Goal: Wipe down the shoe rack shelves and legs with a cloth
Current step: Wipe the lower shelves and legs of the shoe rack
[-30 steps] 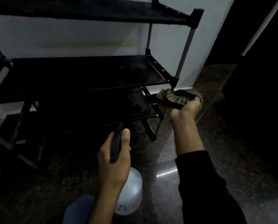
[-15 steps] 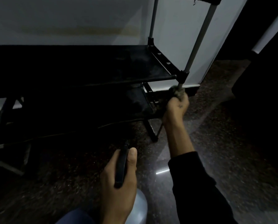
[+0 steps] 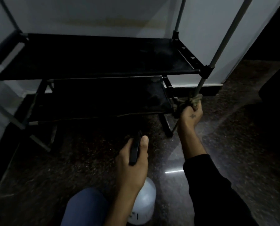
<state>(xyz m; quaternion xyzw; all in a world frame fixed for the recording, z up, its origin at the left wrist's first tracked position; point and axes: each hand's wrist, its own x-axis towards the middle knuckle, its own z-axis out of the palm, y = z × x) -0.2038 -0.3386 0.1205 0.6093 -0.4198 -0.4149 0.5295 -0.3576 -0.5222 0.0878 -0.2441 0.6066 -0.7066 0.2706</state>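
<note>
A black shoe rack (image 3: 103, 62) with fabric shelves and grey metal legs stands against a white wall. My right hand (image 3: 191, 115) is closed around a dark patterned cloth (image 3: 190, 101), which is wrapped around the rack's front right leg (image 3: 199, 87) just above the lowest shelf (image 3: 103, 98). My left hand (image 3: 134, 159) grips the black trigger head (image 3: 134, 152) of a white spray bottle (image 3: 144, 206) held low over the floor.
The floor (image 3: 233, 152) is dark polished stone with a light glint. A white wall panel edge (image 3: 243, 46) runs down to the right of the rack, with dark space beyond. My blue-clad knee (image 3: 85, 207) is at the bottom beside the bottle.
My right hand has brought the cloth from open air onto the front right leg, closed it around the leg and slid it down toward the lowest shelf. The left hand keeps holding the spray bottle.
</note>
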